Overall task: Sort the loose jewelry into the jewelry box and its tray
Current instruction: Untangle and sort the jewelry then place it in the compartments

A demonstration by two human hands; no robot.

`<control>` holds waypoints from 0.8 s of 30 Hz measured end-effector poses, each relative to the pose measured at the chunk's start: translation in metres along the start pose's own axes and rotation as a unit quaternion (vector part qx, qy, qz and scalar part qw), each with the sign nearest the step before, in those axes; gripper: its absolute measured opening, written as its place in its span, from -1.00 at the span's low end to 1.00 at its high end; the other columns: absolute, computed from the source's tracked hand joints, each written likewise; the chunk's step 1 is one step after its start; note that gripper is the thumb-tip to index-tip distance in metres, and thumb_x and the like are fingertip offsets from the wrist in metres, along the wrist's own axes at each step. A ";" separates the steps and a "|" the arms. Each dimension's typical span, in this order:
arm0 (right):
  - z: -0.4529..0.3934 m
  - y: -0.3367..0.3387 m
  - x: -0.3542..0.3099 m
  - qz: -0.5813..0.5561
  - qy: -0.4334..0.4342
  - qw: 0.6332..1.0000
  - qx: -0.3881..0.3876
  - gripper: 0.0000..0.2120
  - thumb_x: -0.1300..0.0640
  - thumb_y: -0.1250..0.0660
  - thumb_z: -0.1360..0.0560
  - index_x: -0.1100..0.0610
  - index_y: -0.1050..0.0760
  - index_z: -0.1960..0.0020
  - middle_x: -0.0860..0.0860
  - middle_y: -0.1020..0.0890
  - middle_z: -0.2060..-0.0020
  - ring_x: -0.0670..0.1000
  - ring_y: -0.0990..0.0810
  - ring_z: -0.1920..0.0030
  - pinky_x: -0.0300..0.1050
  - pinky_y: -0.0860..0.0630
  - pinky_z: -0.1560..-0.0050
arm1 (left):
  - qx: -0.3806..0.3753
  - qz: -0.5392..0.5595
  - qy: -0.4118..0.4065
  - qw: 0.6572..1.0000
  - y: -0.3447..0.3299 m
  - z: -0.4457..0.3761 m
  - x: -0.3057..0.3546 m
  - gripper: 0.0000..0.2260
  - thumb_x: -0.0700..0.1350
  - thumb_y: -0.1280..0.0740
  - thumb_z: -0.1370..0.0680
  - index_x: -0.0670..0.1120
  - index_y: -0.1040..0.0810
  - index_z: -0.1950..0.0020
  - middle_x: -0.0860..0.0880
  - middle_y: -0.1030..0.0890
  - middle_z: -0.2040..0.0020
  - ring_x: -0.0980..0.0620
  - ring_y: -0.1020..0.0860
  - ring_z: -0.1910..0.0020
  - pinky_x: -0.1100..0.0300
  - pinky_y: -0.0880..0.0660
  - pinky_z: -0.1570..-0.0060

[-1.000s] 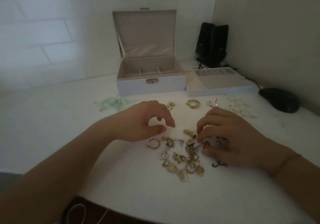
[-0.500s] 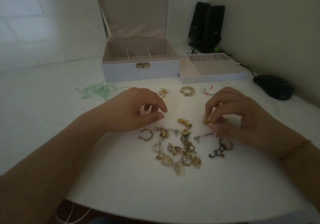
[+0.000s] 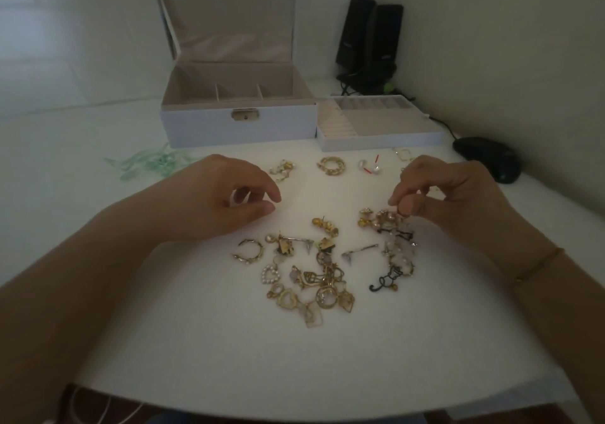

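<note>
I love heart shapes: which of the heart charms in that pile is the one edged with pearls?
The small pearl heart at the pile's left edge, below the gold hoop. The other hearts are plain gold outlines.

Left hand [image 3: 229, 194] loosely curled; right hand [image 3: 438, 191] pinching.

jewelry box [image 3: 239, 125] lid cut off at top edge of frame. right hand [image 3: 458, 194] covers part of thin gold hoops [image 3: 403, 154] upper right; what its fingertips pinch too small to tell. Pile [image 3: 314, 276] at centre tangled, pieces blur together. Both forearms leave lower frame corners.
</note>
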State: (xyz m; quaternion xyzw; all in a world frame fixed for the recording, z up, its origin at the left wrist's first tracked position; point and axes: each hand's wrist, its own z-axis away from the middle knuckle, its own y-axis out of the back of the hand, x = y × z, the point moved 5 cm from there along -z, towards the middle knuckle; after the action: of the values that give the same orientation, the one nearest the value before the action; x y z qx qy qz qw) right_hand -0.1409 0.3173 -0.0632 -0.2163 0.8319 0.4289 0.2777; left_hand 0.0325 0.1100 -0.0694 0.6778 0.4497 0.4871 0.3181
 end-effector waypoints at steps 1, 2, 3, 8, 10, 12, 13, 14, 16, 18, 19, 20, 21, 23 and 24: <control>0.001 -0.001 0.001 0.006 -0.010 1.000 -0.010 -0.76 -0.17 -0.45 -0.30 -0.03 -0.66 0.18 -0.19 -0.63 0.28 -0.08 -0.52 0.21 -0.20 -0.41 0.16 | 0.000 -0.001 -0.001 1.000 0.000 0.000 0.000 -0.70 0.16 -0.25 -0.50 0.04 -0.67 -0.04 0.21 -0.57 0.23 0.12 -0.54 0.21 0.49 -0.35 0.23; 0.001 -0.003 0.002 0.015 -0.021 0.999 -0.025 -0.77 -0.14 -0.47 -0.26 -0.05 -0.66 0.16 -0.15 -0.62 0.27 -0.07 -0.52 0.19 -0.26 -0.40 0.13 | 0.001 -0.001 -0.001 1.000 0.000 0.000 0.000 -0.69 0.17 -0.25 -0.50 0.04 -0.67 -0.04 0.22 -0.56 0.23 0.11 -0.54 0.21 0.49 -0.36 0.24; 0.002 -0.005 0.003 0.021 -0.031 0.998 -0.043 -0.77 -0.13 -0.48 -0.24 -0.09 -0.66 0.14 -0.11 -0.61 0.25 -0.06 -0.53 0.16 -0.29 -0.40 0.08 | 0.002 0.000 0.000 1.000 0.000 0.000 0.000 -0.69 0.17 -0.25 -0.50 0.04 -0.67 -0.04 0.23 -0.56 0.23 0.10 -0.54 0.21 0.50 -0.35 0.24; 0.005 -0.012 0.002 0.030 -0.019 0.992 -0.122 -0.75 -0.04 -0.51 -0.28 -0.18 -0.64 0.05 -0.04 -0.62 0.14 -0.02 -0.53 0.02 -0.28 -0.40 -0.06 | 0.004 0.004 0.005 1.000 0.000 0.001 -0.003 -0.69 0.17 -0.26 -0.49 0.04 -0.67 -0.03 0.24 -0.55 0.24 0.11 -0.54 0.20 0.48 -0.37 0.22; 0.004 -0.011 -0.001 0.046 0.015 0.991 -0.126 -0.82 0.00 -0.47 -0.35 -0.12 -0.65 0.04 -0.11 -0.65 0.16 -0.01 -0.51 0.02 -0.24 -0.41 -0.05 | 0.002 0.005 0.010 1.000 -0.001 0.001 -0.004 -0.69 0.18 -0.26 -0.49 0.04 -0.67 -0.03 0.23 -0.56 0.25 0.13 -0.54 0.19 0.48 -0.38 0.21; 0.003 -0.009 -0.004 0.055 0.035 0.991 -0.120 -0.86 0.02 -0.43 -0.40 0.00 -0.67 0.06 -0.12 -0.66 0.16 0.02 -0.52 0.02 -0.12 -0.43 -0.05 | 0.002 0.005 0.012 1.000 -0.001 0.001 -0.005 -0.71 0.16 -0.28 -0.49 0.05 -0.67 -0.03 0.23 -0.57 0.23 0.15 -0.54 0.19 0.49 -0.37 0.21; 0.003 -0.008 -0.004 0.062 0.039 0.991 -0.115 -0.87 0.04 -0.42 -0.41 0.04 -0.67 0.07 -0.12 -0.65 0.17 0.02 -0.53 0.03 -0.09 -0.44 -0.05 | 0.001 0.003 0.014 1.000 -0.001 0.001 -0.005 -0.75 0.14 -0.31 -0.50 0.05 -0.67 -0.03 0.25 -0.57 0.20 0.16 -0.54 0.19 0.49 -0.37 0.21; 0.003 -0.007 -0.004 0.073 0.042 0.991 -0.107 -0.88 0.06 -0.42 -0.41 0.06 -0.66 0.08 -0.12 -0.65 0.17 0.01 -0.54 0.04 -0.09 -0.44 -0.05 | 0.000 0.000 0.016 1.000 -0.002 0.001 -0.005 -0.78 0.11 -0.33 -0.50 0.04 -0.68 -0.02 0.26 -0.56 0.18 0.16 -0.54 0.19 0.49 -0.37 0.21; 0.003 0.000 -0.002 0.103 0.035 0.992 -0.068 -0.91 0.08 -0.39 -0.42 -0.02 -0.64 0.09 -0.16 -0.64 0.18 -0.04 -0.55 0.09 -0.20 -0.43 0.02 | 0.000 -0.006 0.019 1.000 -0.002 0.001 -0.006 -0.80 0.07 -0.35 -0.50 0.04 -0.68 -0.02 0.22 -0.57 0.23 0.15 -0.54 0.19 0.48 -0.37 0.22; 0.003 0.012 0.001 0.130 0.012 0.991 -0.020 -0.88 0.02 -0.31 -0.42 -0.16 -0.58 0.10 -0.20 -0.62 0.21 -0.08 -0.51 0.14 -0.28 -0.38 0.14 | 0.000 -0.003 0.022 1.000 -0.002 0.001 -0.006 -0.77 0.12 -0.33 -0.50 0.06 -0.67 -0.02 0.19 -0.58 0.25 0.13 -0.54 0.18 0.46 -0.39 0.22; 0.003 0.018 0.004 0.138 -0.003 0.990 -0.006 -0.88 -0.02 -0.29 -0.41 -0.20 -0.56 0.10 -0.20 -0.61 0.22 -0.08 -0.49 0.16 -0.27 -0.36 0.17 | 0.001 0.002 0.023 1.000 -0.002 0.002 -0.006 -0.74 0.17 -0.30 -0.49 0.07 -0.67 -0.02 0.18 -0.59 0.24 0.13 -0.55 0.18 0.45 -0.40 0.22; 0.004 0.021 0.006 0.143 -0.014 0.990 -0.003 -0.87 -0.04 -0.28 -0.39 -0.20 -0.55 0.10 -0.18 -0.61 0.22 -0.07 -0.48 0.16 -0.23 -0.37 0.19 | 0.001 0.008 0.024 1.000 -0.002 0.002 -0.007 -0.71 0.20 -0.28 -0.48 0.08 -0.67 -0.02 0.16 -0.60 0.23 0.12 -0.55 0.17 0.42 -0.42 0.22; 0.004 0.021 0.006 0.146 -0.016 0.989 -0.009 -0.87 -0.06 -0.30 -0.38 -0.20 -0.56 0.09 -0.17 -0.60 0.20 -0.06 -0.48 0.14 -0.20 -0.38 0.17 | 0.001 0.013 0.027 1.000 -0.002 0.002 -0.007 -0.69 0.22 -0.26 -0.47 0.09 -0.67 -0.02 0.15 -0.61 0.23 0.11 -0.55 0.18 0.39 -0.43 0.22; 0.004 0.011 0.002 0.134 0.003 0.990 -0.041 -0.85 -0.08 -0.36 -0.37 -0.13 -0.61 0.08 -0.16 -0.59 0.13 -0.03 -0.49 0.04 -0.20 -0.39 0.05 | 0.000 0.016 0.028 0.999 -0.003 0.001 -0.008 -0.70 0.23 -0.26 -0.47 0.11 -0.66 -0.02 0.15 -0.60 0.21 0.11 -0.56 0.19 0.32 -0.45 0.21; 0.004 0.003 -0.001 0.126 0.016 0.990 -0.064 -0.84 -0.09 -0.39 -0.37 -0.09 -0.63 0.08 -0.13 -0.58 0.10 -0.01 -0.49 0.00 -0.21 -0.38 -0.02 | 0.000 0.017 0.028 0.999 -0.004 0.001 -0.009 -0.70 0.23 -0.26 -0.47 0.11 -0.66 -0.01 0.16 -0.60 0.19 0.11 -0.56 0.20 0.30 -0.45 0.21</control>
State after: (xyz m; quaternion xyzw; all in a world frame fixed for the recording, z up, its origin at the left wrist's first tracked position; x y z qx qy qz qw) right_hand -0.1407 0.3228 -0.0622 -0.1343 0.8275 0.5095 0.1940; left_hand 0.0310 0.1035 -0.0759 0.6712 0.4468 0.5114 0.2970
